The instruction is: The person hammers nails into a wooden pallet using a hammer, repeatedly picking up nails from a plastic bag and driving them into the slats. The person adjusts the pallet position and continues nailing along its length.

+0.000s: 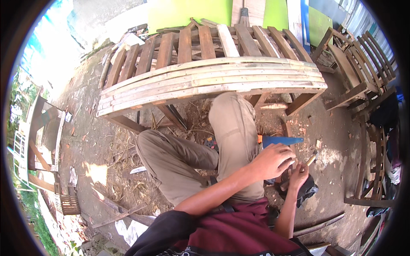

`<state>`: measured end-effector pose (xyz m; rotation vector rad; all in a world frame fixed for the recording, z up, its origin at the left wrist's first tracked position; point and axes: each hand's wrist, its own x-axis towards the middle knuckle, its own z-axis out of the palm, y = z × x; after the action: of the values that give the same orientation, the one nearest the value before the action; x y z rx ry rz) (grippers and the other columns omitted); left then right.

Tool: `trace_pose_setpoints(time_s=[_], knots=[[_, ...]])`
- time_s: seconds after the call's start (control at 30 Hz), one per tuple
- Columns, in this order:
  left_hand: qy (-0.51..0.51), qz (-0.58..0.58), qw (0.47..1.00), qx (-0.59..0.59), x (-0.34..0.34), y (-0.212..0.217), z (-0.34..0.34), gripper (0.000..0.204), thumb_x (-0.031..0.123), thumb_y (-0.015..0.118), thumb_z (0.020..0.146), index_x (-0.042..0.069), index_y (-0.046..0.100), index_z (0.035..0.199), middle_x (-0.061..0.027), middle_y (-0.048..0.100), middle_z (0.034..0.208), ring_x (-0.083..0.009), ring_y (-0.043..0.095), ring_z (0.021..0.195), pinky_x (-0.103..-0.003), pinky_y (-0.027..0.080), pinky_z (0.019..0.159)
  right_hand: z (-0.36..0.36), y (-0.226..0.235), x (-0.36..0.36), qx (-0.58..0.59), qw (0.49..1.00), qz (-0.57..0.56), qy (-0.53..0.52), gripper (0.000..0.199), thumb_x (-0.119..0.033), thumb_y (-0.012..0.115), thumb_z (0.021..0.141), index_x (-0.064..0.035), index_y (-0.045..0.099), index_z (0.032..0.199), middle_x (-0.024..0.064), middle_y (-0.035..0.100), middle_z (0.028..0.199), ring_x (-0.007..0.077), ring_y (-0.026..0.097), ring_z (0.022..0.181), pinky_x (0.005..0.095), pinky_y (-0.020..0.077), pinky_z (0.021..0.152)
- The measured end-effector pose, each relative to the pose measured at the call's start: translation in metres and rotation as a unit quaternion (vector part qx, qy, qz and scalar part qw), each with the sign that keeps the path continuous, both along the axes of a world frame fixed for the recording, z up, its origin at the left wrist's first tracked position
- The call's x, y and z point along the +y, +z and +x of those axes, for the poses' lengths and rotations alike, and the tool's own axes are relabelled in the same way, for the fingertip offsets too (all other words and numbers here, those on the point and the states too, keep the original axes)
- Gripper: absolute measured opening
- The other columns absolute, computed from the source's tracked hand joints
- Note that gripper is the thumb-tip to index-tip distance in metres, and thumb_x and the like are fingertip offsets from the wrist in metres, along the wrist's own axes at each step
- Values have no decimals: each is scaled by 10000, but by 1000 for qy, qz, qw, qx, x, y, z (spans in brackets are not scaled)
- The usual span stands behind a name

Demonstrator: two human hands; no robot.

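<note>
My right hand is wrapped round the pale wooden handle of a hammer, its dark head pointing up and away from me. Close beside it, my left hand reaches across my right thigh with the fingers curled together; whatever they hold, if anything, is hidden. A handsaw with a blue blade and an orange part at its left end lies just beyond my left hand. Below and beside my right hand is a black plastic bag, partly covered by the hand.
A slatted wooden bench with pale strips along its front stands before my knees. More wooden furniture is at the right. Loose planks and wood scraps litter the dirt floor. A slatted crate sits at the left.
</note>
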<state>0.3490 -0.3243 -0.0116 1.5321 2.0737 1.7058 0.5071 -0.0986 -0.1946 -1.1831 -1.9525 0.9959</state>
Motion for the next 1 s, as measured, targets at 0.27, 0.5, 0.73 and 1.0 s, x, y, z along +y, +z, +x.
trace_pose_setpoints(time_s=[0.27,0.5,0.73,1.0], knots=[[134,-31,975,175,-29,48,-85,455,41,710,794,16,664,1247,-93,652,1186,-266,579,1213,-453,449,1038,-152,253,-132,28,958,120,260,99,-72,696,954,16,660,982,73,545,901,145,474,701,319,414,652],[237,7,962,134,-92,53,-156,362,-13,713,792,39,725,1150,-89,729,919,-278,697,946,-432,517,885,-244,270,-177,34,920,111,375,85,-49,731,913,-2,685,966,108,565,941,228,526,771,368,438,727],[308,-4,951,26,-122,39,-197,312,32,766,818,53,759,1129,-139,755,923,-289,720,859,-376,548,812,-304,257,-191,70,876,22,477,161,-157,717,961,-2,681,987,94,624,1013,181,582,805,356,467,746],[307,57,929,-199,-124,18,-347,171,104,780,875,27,790,1027,-129,785,911,-176,732,857,-300,542,799,-337,238,-159,95,847,-254,457,325,-217,562,1068,26,516,1278,83,602,953,61,508,584,241,425,474]])
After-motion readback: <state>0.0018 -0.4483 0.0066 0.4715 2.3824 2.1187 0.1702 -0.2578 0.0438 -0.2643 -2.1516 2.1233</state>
